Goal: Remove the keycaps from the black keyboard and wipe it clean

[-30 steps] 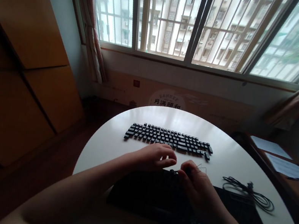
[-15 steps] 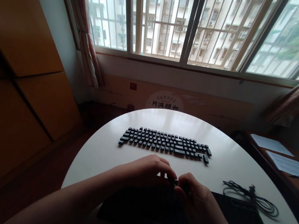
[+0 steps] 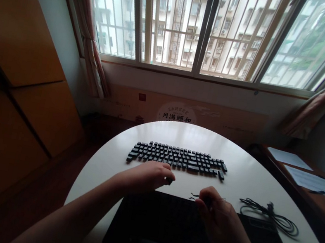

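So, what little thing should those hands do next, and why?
I'd probably have the left hand lay down its small black piece beside the black keys: it looks like another key, and they're close by. The right hand could wait, as nothing shows between the prongs of its tool.

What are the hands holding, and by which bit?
The left hand pinches a small dark piece, exact grip unclear. The right hand grips a pronged tool behind its tips.
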{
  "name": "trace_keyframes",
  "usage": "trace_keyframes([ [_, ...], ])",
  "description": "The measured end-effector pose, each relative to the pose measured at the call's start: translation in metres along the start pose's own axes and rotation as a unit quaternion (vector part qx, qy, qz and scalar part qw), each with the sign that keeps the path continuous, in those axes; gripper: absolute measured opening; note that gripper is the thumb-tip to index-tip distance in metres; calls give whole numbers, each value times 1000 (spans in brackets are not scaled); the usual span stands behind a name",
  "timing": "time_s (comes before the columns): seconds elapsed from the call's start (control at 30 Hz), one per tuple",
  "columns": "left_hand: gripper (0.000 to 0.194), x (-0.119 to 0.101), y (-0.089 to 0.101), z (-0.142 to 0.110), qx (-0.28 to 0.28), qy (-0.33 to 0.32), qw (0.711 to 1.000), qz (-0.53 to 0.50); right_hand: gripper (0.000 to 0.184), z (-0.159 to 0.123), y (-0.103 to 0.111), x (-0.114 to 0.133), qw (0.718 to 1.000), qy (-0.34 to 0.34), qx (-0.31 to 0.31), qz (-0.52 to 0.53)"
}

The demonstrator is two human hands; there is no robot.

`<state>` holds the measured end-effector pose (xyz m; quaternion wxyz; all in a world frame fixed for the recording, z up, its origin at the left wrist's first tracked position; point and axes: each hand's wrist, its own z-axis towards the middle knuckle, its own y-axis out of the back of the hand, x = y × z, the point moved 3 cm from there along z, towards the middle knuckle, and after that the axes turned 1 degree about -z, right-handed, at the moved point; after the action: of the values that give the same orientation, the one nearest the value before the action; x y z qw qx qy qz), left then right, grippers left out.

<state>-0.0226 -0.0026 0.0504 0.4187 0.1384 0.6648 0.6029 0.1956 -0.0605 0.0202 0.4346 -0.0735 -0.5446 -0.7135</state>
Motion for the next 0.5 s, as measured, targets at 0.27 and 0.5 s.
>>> trace_keyframes([
  [0.27, 19, 70, 45, -28, -123, 166, 970, 127, 20, 1, -3, -2, 1000, 5, 7, 4],
  [0.5, 20, 104, 49, -41, -75, 232, 963, 112, 20, 0, -4, -2, 1000, 4, 13, 6],
])
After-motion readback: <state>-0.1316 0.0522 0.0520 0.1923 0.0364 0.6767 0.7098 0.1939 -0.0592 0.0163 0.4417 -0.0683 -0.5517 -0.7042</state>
